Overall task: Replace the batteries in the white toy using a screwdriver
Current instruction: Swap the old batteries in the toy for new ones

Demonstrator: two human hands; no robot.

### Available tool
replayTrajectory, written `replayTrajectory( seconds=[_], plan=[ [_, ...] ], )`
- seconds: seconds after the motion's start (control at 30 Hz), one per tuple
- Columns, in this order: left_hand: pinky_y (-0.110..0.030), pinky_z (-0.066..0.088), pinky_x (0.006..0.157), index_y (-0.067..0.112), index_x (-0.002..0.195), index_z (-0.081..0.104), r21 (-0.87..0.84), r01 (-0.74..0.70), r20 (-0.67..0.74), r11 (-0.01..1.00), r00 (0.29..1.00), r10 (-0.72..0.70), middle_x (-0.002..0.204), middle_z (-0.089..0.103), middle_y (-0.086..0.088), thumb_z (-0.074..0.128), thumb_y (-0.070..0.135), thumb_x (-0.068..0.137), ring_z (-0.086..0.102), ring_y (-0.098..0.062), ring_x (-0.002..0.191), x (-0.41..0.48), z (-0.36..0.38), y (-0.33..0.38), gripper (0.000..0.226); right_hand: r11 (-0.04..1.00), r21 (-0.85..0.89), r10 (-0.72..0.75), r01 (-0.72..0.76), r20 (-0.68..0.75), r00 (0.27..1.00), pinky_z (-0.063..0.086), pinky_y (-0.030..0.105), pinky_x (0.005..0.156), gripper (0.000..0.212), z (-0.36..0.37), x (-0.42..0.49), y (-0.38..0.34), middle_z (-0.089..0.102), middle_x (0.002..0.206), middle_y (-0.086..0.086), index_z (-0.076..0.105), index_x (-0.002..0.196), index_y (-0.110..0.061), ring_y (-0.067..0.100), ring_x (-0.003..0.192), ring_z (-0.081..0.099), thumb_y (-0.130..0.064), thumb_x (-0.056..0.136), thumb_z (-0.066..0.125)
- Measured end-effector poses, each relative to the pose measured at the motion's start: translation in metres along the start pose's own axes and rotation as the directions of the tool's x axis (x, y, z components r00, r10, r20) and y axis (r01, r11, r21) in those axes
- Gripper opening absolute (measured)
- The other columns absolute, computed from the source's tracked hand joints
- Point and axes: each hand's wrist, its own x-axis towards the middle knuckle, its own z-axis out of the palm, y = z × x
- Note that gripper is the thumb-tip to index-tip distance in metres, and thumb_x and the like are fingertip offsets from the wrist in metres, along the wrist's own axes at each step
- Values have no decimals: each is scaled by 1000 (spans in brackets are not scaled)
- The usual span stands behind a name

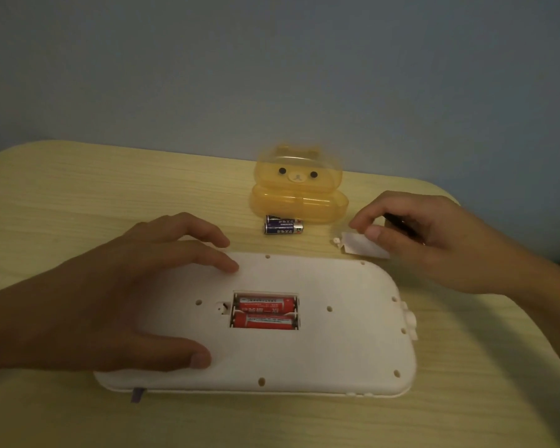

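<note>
The white toy (pixel 320 347) lies face down on the table, its battery bay uncovered with two red batteries (pixel 265 313) inside. My left hand (pixel 110 295) rests flat on the toy's left part, fingers spread. Beyond the toy, two blue batteries (pixel 283 225) lie side by side. At the right, my right hand (pixel 434 240) pinches the white battery cover (pixel 359 245) against the table, and a dark tool (pixel 401 224), probably the screwdriver, is tucked in the same hand; most of it is hidden.
An orange translucent bear-shaped box (pixel 298 189) stands at the back of the light wooden table (pixel 78 195), just behind the blue batteries. A grey-blue wall rises behind the table. The table's right edge curves close to my right forearm.
</note>
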Motion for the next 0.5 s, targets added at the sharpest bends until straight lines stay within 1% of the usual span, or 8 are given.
replayTrajectory(
  seconds=[0.03, 0.07, 0.17, 0.23, 0.3, 0.37, 0.43, 0.5],
  plan=[
    [-40, 47, 96, 59, 128, 60, 13, 4, 4, 1000, 1000, -4, 149, 49, 19, 72, 88, 61, 55, -11, 129, -3, 3, 1, 75, 1000, 11, -10, 10, 4, 1000, 45, 20, 64, 20, -1, -5, -4, 70, 91, -9, 72, 112, -33, 20, 73, 59, -33, 99, 56],
    [-43, 48, 96, 60, 129, 59, 28, -25, 16, 999, 1000, 24, 149, 48, 21, 70, 88, 62, 54, -12, 129, -3, 4, -1, 74, 1000, -4, -23, 23, 14, 1000, 47, 20, 68, 23, -1, -10, -6, 71, 97, -13, 70, 115, -34, 18, 79, 62, -32, 100, 54],
    [-49, 50, 98, 63, 130, 56, 41, -49, 40, 998, 998, 47, 147, 45, 27, 66, 90, 65, 52, -15, 130, 11, 8, 2, 72, 992, -124, -32, 38, 54, 998, 55, 28, 85, 36, 0, -24, 0, 70, 109, -24, 69, 122, -37, 8, 103, 68, -14, 101, 50],
    [-51, 49, 100, 65, 131, 53, 38, -73, 40, 997, 997, 71, 147, 43, 30, 64, 91, 65, 50, -17, 132, 14, 11, 3, 72, 991, -136, 1, 11, 85, 996, 59, 35, 88, 36, 2, -30, 4, 71, 110, -25, 70, 123, -39, 5, 106, 69, -18, 99, 55],
    [-52, 48, 100, 67, 132, 51, 61, -92, 48, 994, 995, 90, 147, 41, 31, 62, 92, 67, 49, -19, 133, 15, 11, 4, 71, 994, -105, 30, -18, 113, 993, 59, 33, 91, 36, 4, -33, 4, 72, 114, -26, 70, 125, -43, 4, 109, 70, -23, 96, 59],
    [-50, 47, 101, 66, 134, 50, 99, -133, 53, 986, 990, 128, 148, 40, 30, 61, 90, 71, 47, -17, 134, 18, 13, 4, 69, 996, -85, 39, -29, 125, 991, 58, 29, 93, 41, 5, -35, 4, 73, 115, -24, 70, 125, -43, 5, 109, 70, -16, 95, 66],
    [-41, 43, 102, 61, 136, 51, 128, -182, 69, 975, 982, 174, 148, 40, 27, 60, 87, 76, 44, -11, 135, 21, 12, 5, 67, 995, -74, 68, -60, 108, 992, 57, 26, 94, 48, 6, -35, 5, 74, 114, -20, 70, 125, -42, 6, 108, 71, -6, 93, 72],
    [-38, 41, 100, 59, 136, 52, 135, -226, 91, 965, 972, 215, 145, 41, 23, 58, 85, 78, 44, -11, 133, 27, 13, 8, 64, 997, -46, 65, -61, 85, 994, 57, 26, 95, 48, 5, -34, 6, 76, 112, -19, 72, 123, -39, 5, 107, 73, -4, 91, 74]
  ],
)
